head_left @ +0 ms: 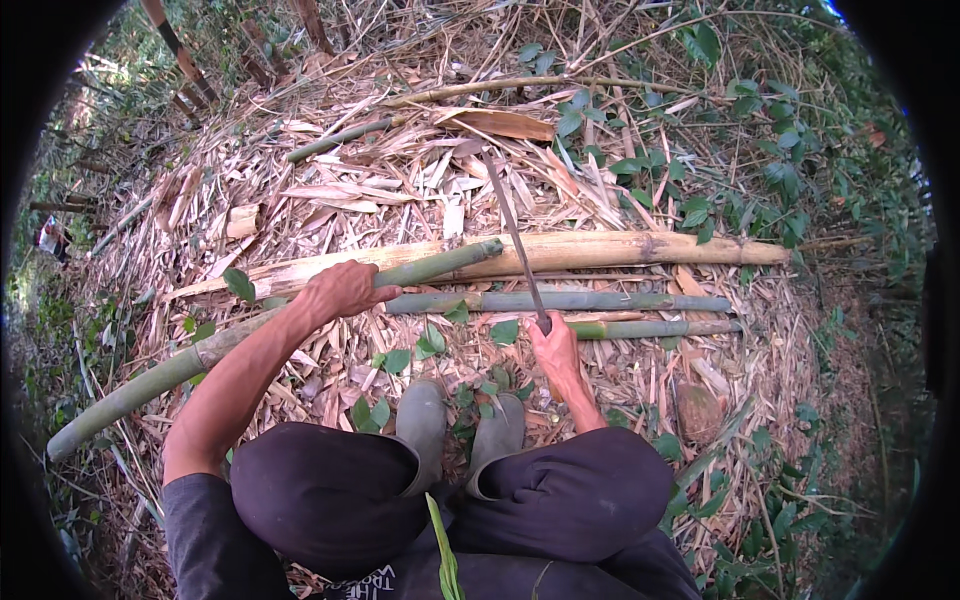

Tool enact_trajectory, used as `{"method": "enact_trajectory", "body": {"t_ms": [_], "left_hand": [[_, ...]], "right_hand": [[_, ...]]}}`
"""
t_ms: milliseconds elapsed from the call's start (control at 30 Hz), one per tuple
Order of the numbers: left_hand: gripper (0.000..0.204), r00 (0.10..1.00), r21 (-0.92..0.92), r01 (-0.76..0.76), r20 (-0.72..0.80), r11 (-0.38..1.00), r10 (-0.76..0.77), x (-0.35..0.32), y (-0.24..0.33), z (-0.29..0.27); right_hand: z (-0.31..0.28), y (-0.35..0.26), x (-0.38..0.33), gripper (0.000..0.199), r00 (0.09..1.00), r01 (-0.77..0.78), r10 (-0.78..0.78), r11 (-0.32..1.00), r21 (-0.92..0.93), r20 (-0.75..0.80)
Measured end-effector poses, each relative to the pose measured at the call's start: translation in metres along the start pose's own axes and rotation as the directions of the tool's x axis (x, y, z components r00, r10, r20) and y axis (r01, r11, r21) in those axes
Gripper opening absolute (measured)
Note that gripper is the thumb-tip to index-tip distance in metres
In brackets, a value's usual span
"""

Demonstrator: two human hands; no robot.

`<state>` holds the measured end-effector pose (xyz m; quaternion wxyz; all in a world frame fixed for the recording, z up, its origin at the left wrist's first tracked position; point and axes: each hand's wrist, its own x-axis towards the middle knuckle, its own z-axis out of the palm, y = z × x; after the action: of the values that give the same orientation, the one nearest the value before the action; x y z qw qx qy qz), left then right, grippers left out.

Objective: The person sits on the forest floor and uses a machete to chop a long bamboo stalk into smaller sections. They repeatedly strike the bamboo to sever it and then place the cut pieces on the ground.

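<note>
Through the head view I have the left hand [343, 288] wrapped over a green bamboo pole [225, 342], gripping it nearer its far right end than its lower left one. The pole's long axis runs slantwise, from low at the left, passing beyond the left forearm, up to a cut end that overlaps the thick yellow bamboo [620, 250] in view; I can't tell whether the two touch. My right hand [555, 350] is closed on the handle of a long knife [512, 230], its blade pointing away from the body and leaning slightly left. What matters most to me is how the two lie: the blade stands steeply across the pole's line, just right of its cut end, with the left hand on the other side of that end. Contact there I can't confirm. Two thinner green poles [610, 302] lie nearer the boots [423, 420].
</note>
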<state>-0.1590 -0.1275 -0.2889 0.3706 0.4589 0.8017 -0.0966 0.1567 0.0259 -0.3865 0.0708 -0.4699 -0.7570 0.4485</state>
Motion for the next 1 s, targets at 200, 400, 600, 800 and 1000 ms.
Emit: {"method": "enact_trajectory", "body": {"t_ms": [200, 400, 600, 800, 1000], "left_hand": [[0.070, 1.000, -0.065, 0.003, 0.006, 0.998, -0.003, 0.006, -0.009, 0.016], [0.070, 1.000, -0.075, 0.018, 0.002, 0.997, -0.018, 0.004, 0.001, 0.006], [0.070, 0.998, -0.082, 0.038, 0.048, 0.996, -0.034, 0.013, 0.001, -0.005], [0.072, 0.998, -0.100, 0.028, 0.067, 0.995, -0.022, 0.014, -0.009, -0.002], [0.069, 0.999, 0.033, -0.010, -0.036, 0.999, 0.011, 0.014, 0.004, 0.014]], "right_hand": [[0.002, 0.001, -0.013, 0.036, 1.000, 0.003, -0.003, 1.000, -0.007, -0.012], [-0.002, 0.010, -0.004, 0.038, 0.997, 0.076, -0.076, 0.992, -0.097, -0.003], [0.003, -0.019, 0.007, 0.035, 0.988, 0.139, -0.143, 0.988, -0.062, -0.060], [0.000, -0.051, 0.006, 0.035, 0.980, 0.182, -0.176, 0.982, 0.059, -0.091], [0.020, 0.027, 0.012, 0.038, 0.998, -0.029, 0.041, 0.980, -0.196, 0.056]]}}
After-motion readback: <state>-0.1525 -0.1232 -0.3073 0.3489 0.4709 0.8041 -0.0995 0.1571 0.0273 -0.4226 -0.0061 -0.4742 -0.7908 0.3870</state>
